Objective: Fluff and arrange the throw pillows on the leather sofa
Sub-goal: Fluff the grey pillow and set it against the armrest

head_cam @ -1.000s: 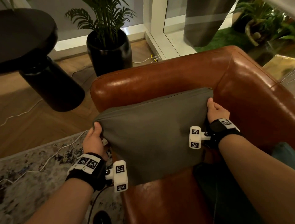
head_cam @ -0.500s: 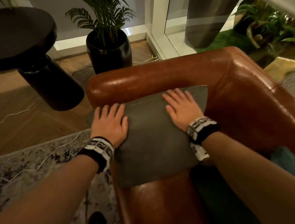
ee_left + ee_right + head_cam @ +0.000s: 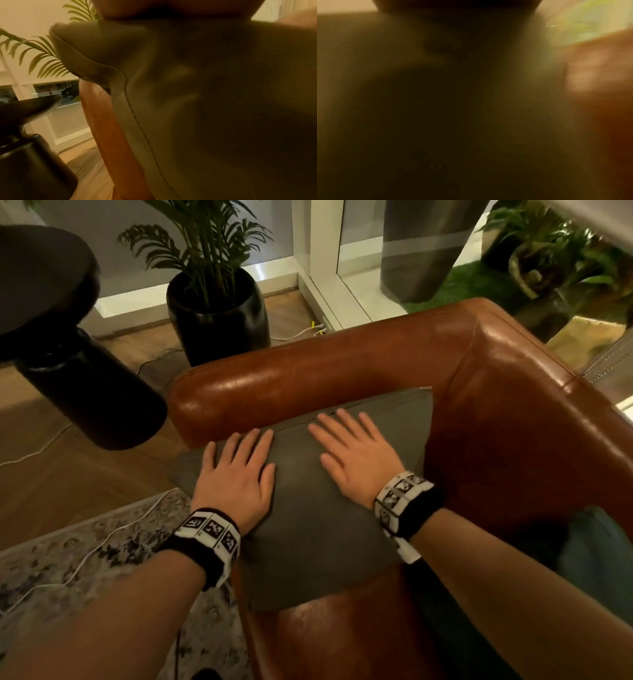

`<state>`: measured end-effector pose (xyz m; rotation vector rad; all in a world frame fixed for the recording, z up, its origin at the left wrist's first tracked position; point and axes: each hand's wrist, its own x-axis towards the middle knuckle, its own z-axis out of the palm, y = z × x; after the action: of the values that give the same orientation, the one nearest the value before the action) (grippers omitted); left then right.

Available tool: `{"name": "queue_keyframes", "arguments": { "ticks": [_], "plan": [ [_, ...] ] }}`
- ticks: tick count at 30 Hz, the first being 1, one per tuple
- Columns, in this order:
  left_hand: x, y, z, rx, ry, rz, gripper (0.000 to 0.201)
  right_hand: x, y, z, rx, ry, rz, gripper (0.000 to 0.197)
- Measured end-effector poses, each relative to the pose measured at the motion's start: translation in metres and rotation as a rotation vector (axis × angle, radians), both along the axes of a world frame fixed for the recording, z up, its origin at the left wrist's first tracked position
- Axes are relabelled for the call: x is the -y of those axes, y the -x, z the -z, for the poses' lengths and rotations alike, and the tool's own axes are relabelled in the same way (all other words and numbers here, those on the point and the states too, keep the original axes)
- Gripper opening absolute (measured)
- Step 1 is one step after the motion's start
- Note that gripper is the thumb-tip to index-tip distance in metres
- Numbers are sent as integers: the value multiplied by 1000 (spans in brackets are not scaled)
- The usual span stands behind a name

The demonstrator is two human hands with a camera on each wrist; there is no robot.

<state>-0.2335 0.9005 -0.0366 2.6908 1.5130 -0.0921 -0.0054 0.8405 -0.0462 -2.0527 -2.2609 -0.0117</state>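
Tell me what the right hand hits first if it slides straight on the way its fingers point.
The right hand lies flat on the grey pillow, fingers pointing up toward its top seam. Sliding on, it would likely cross that edge and meet the leather sofa armrest just behind; depth there is hard to judge.

I see the pillow [image 3: 322, 529] lying on the sofa [image 3: 513, 419] seat, tucked in the corner where armrest meets backrest, its far edge against the armrest. My left hand [image 3: 236, 477] lies flat on the pillow's left part, my right hand [image 3: 356, 453] flat on its right part, side by side, apart. Another cushion [image 3: 596, 556] sits on the seat to the right. Left of the sofa, a rug [image 3: 68, 556] with a cable [image 3: 102, 546] across it. Beyond the armrest stands a potted plant [image 3: 215, 302]; a side table [image 3: 51, 330] is further left. Right wrist view too blurred.
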Motion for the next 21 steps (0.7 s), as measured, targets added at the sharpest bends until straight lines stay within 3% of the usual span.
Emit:
{"name": "queue_keyframes", "arguments": {
  "ticks": [2,4,8,10,13,16,21],
  "plan": [
    [-4,2,-2,-7,8,-6,59,5,-47,5,-21,-42,218,55],
    [-3,3,-6,-11,28,-8,60,20,-84,9,-197,-47,428,52],
    [3,-5,-20,38,111,-72,57,53,-92,15,-1096,-280,997,44],
    [-1,-22,-29,112,137,-124,52,66,-79,20,-1384,-288,1154,40],
    [-9,-55,-36,208,201,-58,52,69,-68,24,-1250,-165,1153,31],
    [-21,-71,-35,177,254,-108,47,61,-73,18,-1201,-234,1265,23],
    [-20,-72,-42,199,209,-158,37,63,-74,18,-1393,-285,1468,16]
  ]
}}
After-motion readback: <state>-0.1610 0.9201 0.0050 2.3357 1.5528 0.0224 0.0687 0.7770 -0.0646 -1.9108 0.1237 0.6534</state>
